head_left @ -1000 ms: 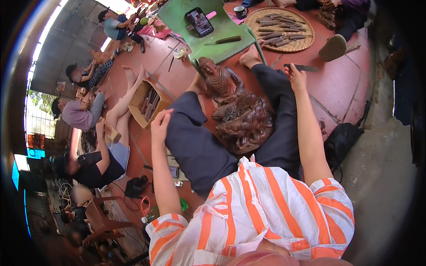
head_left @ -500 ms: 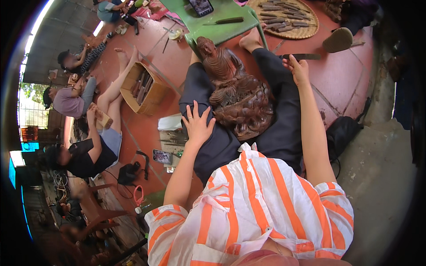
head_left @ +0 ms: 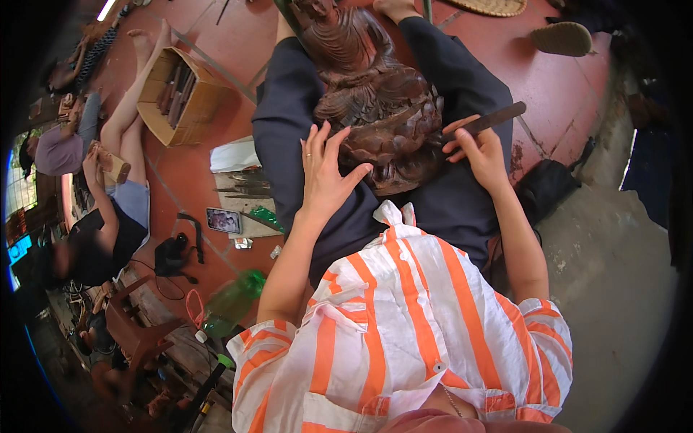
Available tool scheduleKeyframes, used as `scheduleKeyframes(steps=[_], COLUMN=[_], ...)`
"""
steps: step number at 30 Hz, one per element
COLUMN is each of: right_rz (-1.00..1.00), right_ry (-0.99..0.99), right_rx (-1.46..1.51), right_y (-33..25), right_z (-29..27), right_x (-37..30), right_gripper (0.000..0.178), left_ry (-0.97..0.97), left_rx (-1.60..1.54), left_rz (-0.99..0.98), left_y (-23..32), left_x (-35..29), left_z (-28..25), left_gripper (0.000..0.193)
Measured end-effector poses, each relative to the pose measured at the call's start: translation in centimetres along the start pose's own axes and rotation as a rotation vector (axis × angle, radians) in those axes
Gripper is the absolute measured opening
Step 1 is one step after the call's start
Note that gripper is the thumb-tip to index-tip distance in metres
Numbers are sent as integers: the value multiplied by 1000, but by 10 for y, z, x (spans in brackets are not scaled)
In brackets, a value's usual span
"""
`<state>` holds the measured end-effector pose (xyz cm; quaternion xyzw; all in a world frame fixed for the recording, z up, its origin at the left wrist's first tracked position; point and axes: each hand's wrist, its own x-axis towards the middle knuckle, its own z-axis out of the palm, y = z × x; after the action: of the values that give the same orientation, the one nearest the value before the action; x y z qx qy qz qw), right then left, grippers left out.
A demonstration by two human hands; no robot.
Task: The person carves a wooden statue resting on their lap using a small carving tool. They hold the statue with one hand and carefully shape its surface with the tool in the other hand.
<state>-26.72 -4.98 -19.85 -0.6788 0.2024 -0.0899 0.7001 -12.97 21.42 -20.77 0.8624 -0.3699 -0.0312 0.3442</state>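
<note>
While your left hand (head_left: 326, 169), its fingers apart, held nothing beside the carved statue (head_left: 375, 119), your right hand (head_left: 480, 155) was clamped on a flat dark tool (head_left: 499, 115) near the statue. It rested between your legs (head_left: 289, 101); contact could not be told. You seemed to be positioning the tool, which called for careful angle and left-hand support. Beyond stood a cardboard box (head_left: 201, 107).
</note>
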Motion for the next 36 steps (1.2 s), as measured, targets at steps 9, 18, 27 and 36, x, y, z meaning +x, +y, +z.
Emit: scheduleKeyframes(steps=[9, 18, 27, 36], right_rz=[-196, -10, 22, -134], right_ry=[-86, -169, -252, -241], right_rx=[-587, -623, -586, -689], right_y=[3, 7, 3, 8], right_z=[23, 22, 13, 13], right_x=[-13, -8, 9, 5], right_gripper=[20, 31, 29, 30], left_ry=[-309, -483, -345, -381], left_rx=[-674, -456, -432, -471], left_rz=[162, 266, 260, 205], left_y=[67, 83, 86, 82], left_x=[67, 103, 101, 101], left_z=[-9, 36, 46, 45], left_gripper=[39, 17, 15, 16])
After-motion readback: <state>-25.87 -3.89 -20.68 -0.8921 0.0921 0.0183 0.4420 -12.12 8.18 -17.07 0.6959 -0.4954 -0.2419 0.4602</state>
